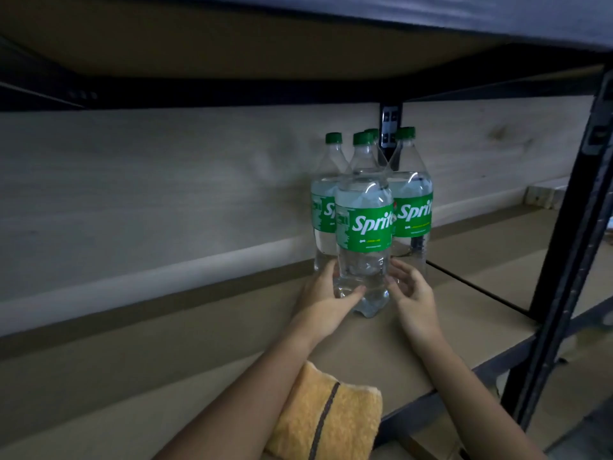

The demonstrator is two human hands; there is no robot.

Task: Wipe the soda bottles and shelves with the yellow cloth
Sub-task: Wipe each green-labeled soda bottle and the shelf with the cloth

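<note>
Four bottles clustered at the shelf back. Our left hand grips the front bottle low; right hand open, apparently just touching it. Yellow cloth lies idle at the shelf front. Judged step: repositioning. Next: pick up cloth.

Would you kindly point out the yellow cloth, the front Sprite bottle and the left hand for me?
yellow cloth (345,423): head view, on its upper face, right of the dark stripe.
front Sprite bottle (364,227): head view, on its green label.
left hand (326,295): head view, on the back of the hand.
</note>
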